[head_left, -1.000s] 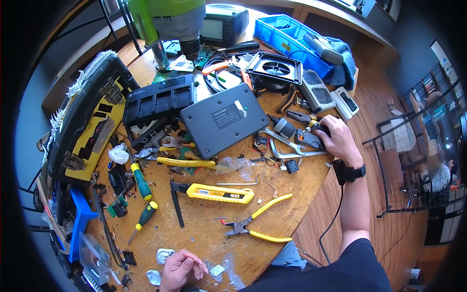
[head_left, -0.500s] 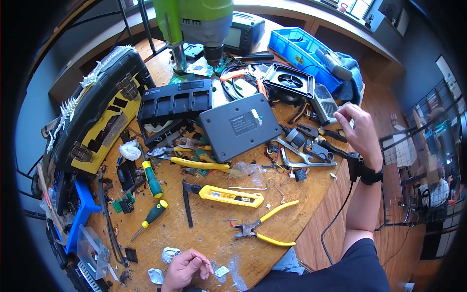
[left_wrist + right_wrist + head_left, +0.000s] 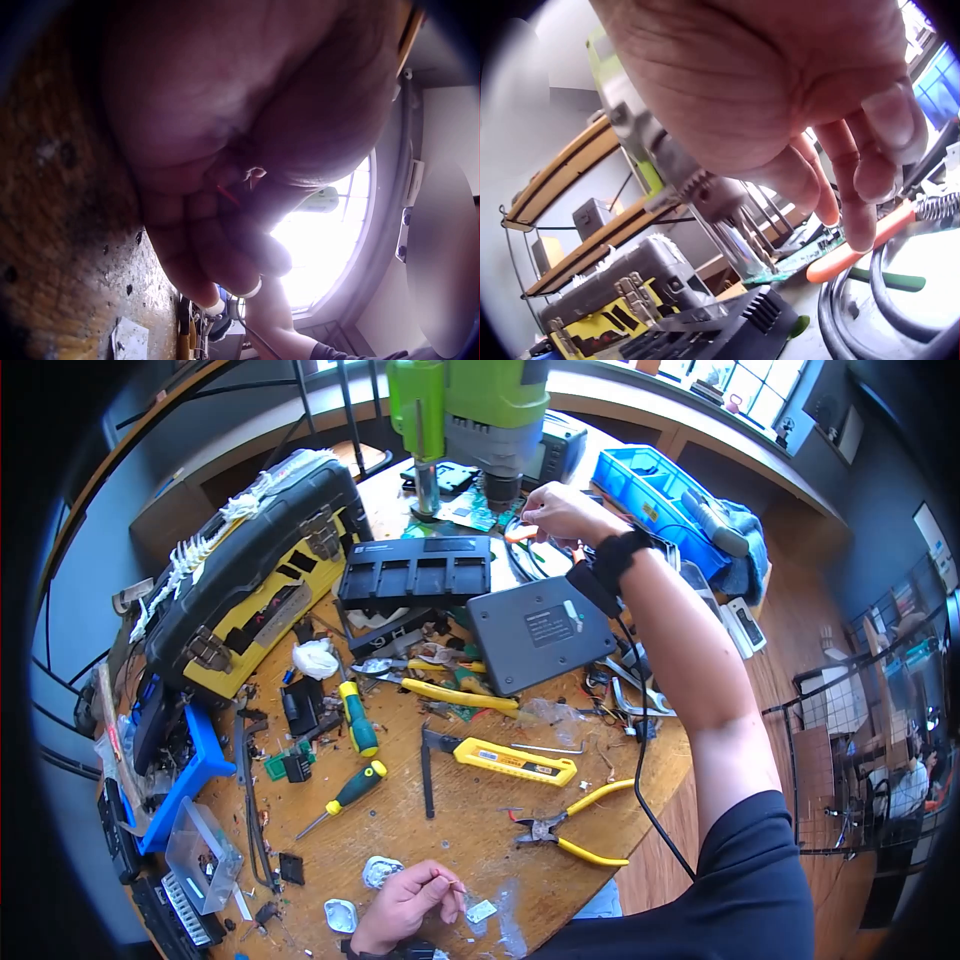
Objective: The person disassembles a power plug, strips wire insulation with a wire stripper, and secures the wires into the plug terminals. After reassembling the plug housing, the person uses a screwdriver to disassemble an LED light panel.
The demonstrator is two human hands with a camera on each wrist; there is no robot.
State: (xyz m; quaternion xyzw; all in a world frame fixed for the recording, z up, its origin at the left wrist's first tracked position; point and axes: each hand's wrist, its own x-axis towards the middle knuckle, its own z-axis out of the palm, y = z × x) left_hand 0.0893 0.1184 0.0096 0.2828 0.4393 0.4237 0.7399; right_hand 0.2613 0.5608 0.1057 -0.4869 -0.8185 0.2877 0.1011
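At the front edge my left hand (image 3: 410, 905) lies low over the table, its fingers curled; in the left wrist view this hand (image 3: 232, 127) holds a thin red piece (image 3: 227, 195), like a wire. White shell-like parts (image 3: 341, 915) and a small pale plate (image 3: 481, 911) lie beside it. My right hand (image 3: 572, 515) is at the back, above an orange-handled tool (image 3: 521, 534). Seen from the right wrist, this hand (image 3: 772, 90) has loosely bent fingers, a fingertip at the orange handle (image 3: 832, 264); whether they touch is unclear.
A green drill press (image 3: 497, 420) stands behind my right hand, with a black multi-bay charger (image 3: 415, 572) and grey charger box (image 3: 540, 635) in front. Toolbox (image 3: 250, 580) at left, blue bin (image 3: 665, 500) back right. A knife (image 3: 515, 761), pliers (image 3: 545, 828) and screwdrivers (image 3: 358, 720) lie mid-table.
My right hand has left the tools near the right edge, rising and crossing left to the orange-handled tool at the back. The head view has shifted; my left hand stays near the front edge.
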